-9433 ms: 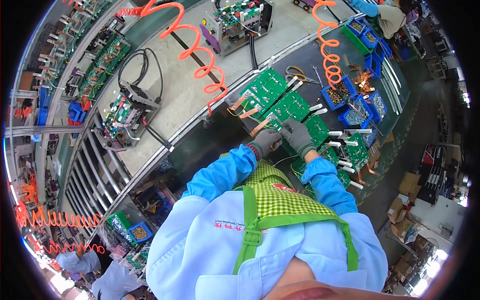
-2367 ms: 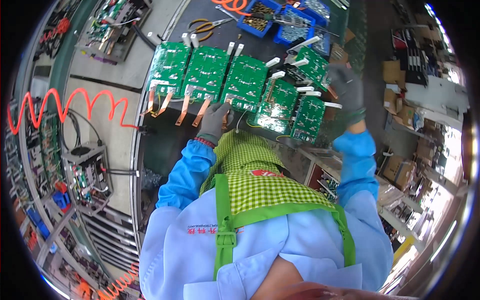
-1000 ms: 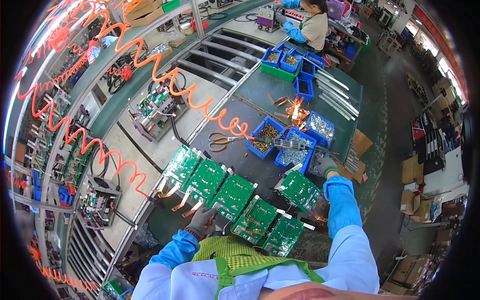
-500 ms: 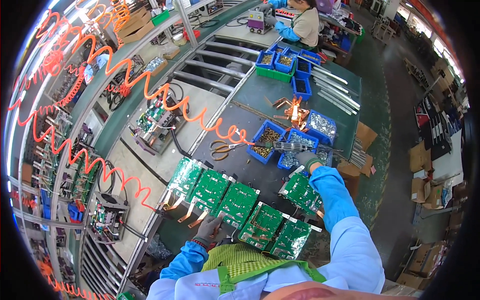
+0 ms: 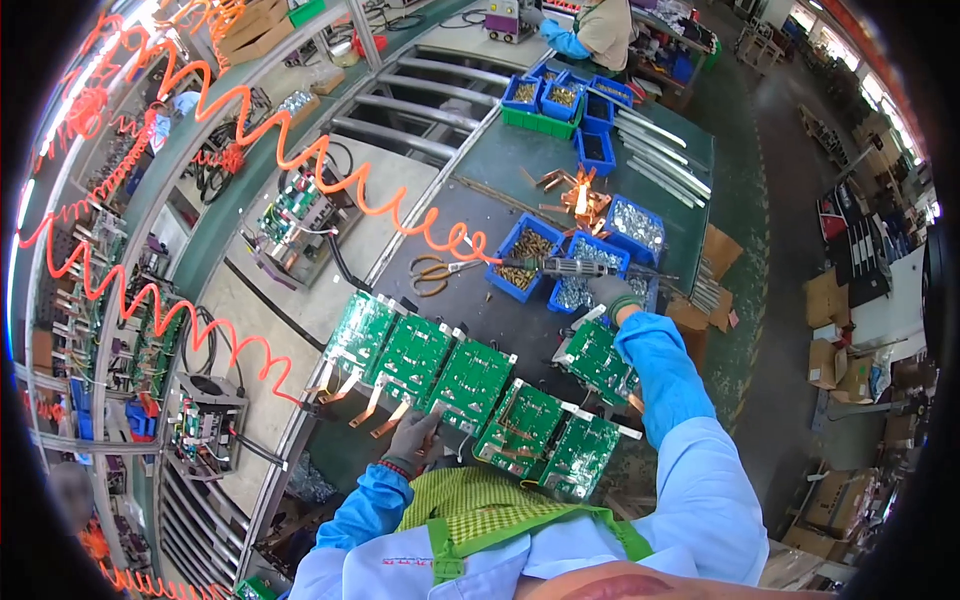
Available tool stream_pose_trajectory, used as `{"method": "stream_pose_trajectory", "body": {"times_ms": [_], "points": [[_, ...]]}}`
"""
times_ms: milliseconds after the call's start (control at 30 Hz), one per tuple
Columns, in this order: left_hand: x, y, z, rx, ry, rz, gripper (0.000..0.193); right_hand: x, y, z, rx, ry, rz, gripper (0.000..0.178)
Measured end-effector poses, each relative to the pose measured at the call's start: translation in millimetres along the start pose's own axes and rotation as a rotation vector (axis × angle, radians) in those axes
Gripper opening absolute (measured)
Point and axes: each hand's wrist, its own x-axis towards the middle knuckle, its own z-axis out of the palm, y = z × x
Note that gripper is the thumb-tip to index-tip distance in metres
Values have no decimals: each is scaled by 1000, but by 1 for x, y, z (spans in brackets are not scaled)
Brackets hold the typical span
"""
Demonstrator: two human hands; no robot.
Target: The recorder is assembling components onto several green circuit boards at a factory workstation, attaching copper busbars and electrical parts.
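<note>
My left hand (image 5: 414,441), in a grey glove, rests at the near edge of a row of green circuit boards (image 5: 470,385). Its fingers are bent together by a board's lower corner, close to the bent copper strips (image 5: 390,419); anything between them is too small to make out. My right hand (image 5: 612,292), also gloved, reaches over a blue bin of small silver hardware (image 5: 572,292). Its fingertips are hidden, so its grip does not show. A pneumatic screwdriver (image 5: 577,266) on an orange coiled hose lies across the bins beside it. Another green board (image 5: 597,360) sits below my right forearm.
Left of the bins lie scissors (image 5: 432,275). A bin of brass-coloured screws (image 5: 530,245), copper pieces (image 5: 585,200) and metal bars (image 5: 665,160) stand farther back. The orange coiled hose (image 5: 350,185) hangs across the left. A co-worker (image 5: 600,35) stands at the far end.
The whole view has shifted slightly, with the bench higher in the picture. My left hand stays at the board edge and my right hand remains over the bin.
</note>
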Motion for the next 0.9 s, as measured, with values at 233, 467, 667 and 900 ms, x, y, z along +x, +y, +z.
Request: {"method": "stream_pose_trajectory", "body": {"times_ms": [233, 467, 667, 900], "points": [[34, -11, -43, 1351, -267, 1089, 56, -63, -46, -121, 474, 450, -22, 31], [21, 9, -18, 278, -236, 97, 18, -127, -249, -119, 795, 452, -524, 17], [19, 2, -18, 25, -264, 44, 14, -126, -315, -26, 872, -1, -335, 17], [23, -2, -29, 67, -324, 66, 14, -126, -335, -12, 768, 23, -231, 18]]}}
